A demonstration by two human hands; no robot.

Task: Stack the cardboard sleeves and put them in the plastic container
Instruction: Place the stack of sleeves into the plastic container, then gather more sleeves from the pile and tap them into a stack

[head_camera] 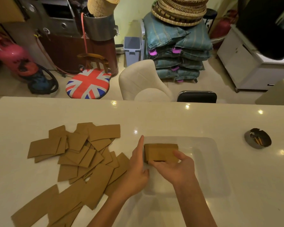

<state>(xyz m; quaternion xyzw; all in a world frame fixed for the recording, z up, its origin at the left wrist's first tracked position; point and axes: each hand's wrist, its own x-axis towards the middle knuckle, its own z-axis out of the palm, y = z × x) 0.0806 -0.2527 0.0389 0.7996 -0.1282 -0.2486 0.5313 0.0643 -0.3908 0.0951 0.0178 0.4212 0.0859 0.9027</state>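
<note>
Right hand [175, 169] setting small stack [161, 152] into container [216, 161] | left hand [136, 169] empty, steadying | many sleeves [82, 154] remaining loose on surface [170, 118]

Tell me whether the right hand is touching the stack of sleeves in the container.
Touching. In the head view the right hand grips the stack of sleeves, thumb on top and fingers along its near edge, inside the plastic container.

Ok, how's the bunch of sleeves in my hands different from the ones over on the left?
The held stack is squared up over the clear container, gripped by the right hand; the loose sleeves lie scattered and overlapping on the table. Both are plain brown cardboard.
</note>
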